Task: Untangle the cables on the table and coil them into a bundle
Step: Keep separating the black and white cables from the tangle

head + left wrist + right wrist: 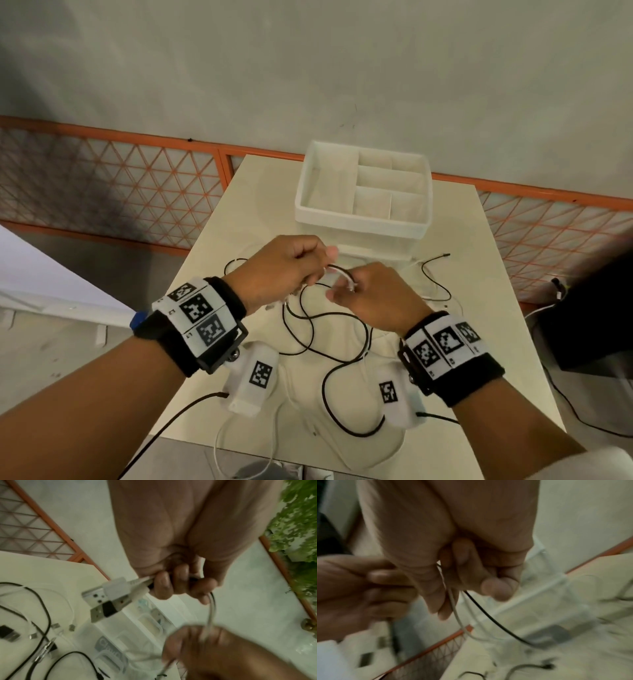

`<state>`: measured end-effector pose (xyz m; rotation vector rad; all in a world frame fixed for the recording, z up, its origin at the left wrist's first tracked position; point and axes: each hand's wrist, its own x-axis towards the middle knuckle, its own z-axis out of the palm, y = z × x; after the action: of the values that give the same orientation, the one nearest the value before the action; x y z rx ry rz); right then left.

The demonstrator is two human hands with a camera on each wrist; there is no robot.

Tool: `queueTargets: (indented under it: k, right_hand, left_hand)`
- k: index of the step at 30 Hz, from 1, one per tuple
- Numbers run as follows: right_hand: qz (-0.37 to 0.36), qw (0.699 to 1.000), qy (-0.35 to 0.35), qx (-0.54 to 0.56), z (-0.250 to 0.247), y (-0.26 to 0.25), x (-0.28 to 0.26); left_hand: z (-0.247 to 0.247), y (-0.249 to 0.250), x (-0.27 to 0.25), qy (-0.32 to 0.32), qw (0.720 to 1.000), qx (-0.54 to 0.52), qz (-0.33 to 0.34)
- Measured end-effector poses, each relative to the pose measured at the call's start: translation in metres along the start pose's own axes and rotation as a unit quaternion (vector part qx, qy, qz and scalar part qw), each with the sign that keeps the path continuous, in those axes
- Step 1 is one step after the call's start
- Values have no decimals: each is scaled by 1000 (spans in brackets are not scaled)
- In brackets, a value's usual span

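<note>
A pale wall [308, 68] rises behind an orange mesh fence [102, 178], and in front of it stands a cream table [479, 274] carrying a white divided bin [363, 219] at its far end. Spread over the tabletop between the bin and the near edge is a tangle of thin cables: black cables [308, 329] loop and cross one another in the middle, one black end [445, 255] trailing off to the right of the bin, while white cables [239, 442], hard to make out against the pale surface, curve over the near edge. Small loose plugs [32, 637] lie on the table among the loops.

Both hands are raised above the tangle, just in front of the bin and close together. The left hand [284, 270] is clenched around a gathered set of strands; in the left wrist view two USB plugs, a white one [116, 589] and a black-collared one [106, 611], stick out side by side from its curled fingers [163, 586]. The right hand [373, 298] pinches the same strands a short way along, a short white arc [342, 272] bridging the two hands. In the right wrist view a white strand [455, 609] and a black strand [488, 616] hang down from its fingers [496, 588] toward the table, blurred further on
</note>
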<state>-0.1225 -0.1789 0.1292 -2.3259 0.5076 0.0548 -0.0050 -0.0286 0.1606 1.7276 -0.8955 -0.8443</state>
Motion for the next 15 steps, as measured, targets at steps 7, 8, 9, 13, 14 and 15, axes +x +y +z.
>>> queueTargets:
  k: [7, 8, 9, 13, 14, 15]
  right_hand:
    - [148, 952, 268, -14, -35, 84, -1]
    - [128, 958, 256, 11, -32, 87, -2]
    - [118, 971, 207, 27, -25, 89, -3]
    - [106, 992, 74, 6, 29, 86, -19]
    - [92, 994, 66, 8, 45, 85, -24]
    - [74, 996, 40, 8, 63, 86, -28]
  left_hand:
    - [-17, -36, -17, -101, 967, 206, -112]
    - [-13, -48, -17, -80, 959, 246, -119]
    - [-9, -59, -17, -42, 952, 276, -124]
    - [5, -102, -14, 65, 945, 261, -189]
    - [9, -108, -13, 58, 945, 248, -205]
    - [12, -110, -14, 43, 945, 243, -215]
